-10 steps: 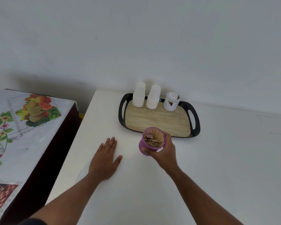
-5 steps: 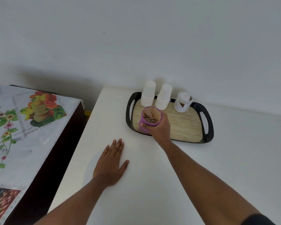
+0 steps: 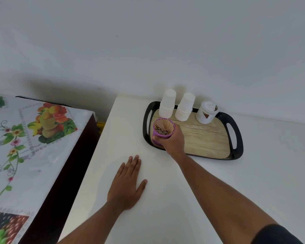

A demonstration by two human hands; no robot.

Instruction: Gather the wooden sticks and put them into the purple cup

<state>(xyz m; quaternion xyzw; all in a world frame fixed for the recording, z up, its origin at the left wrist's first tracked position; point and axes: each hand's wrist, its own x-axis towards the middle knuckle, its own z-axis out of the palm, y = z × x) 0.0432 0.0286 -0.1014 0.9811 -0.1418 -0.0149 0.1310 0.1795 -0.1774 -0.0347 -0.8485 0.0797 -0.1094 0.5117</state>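
A purple cup full of sticks, held over the left end of a tray.

The purple cup (image 3: 163, 132) sits right of the middle of the frame, packed with thin wooden sticks (image 3: 164, 126) that stand up inside it. The right hand (image 3: 173, 140) is wrapped around the cup's side, with the thumb in front. I cannot tell if the cup touches the tray (image 3: 236, 152) under it. The tray is black with a wood-look floor. At its back edge stand two stacks of white cups (image 3: 167, 105) side by side, and a small white jar (image 3: 206, 114) to their right. The tray rests on a white table (image 3: 253, 182). The left hand (image 3: 127, 184) lies flat on the table, lower in the frame, fingers close together and thumb out. At the left edge is another table with a cloth with fruit and flowers (image 3: 25, 138).
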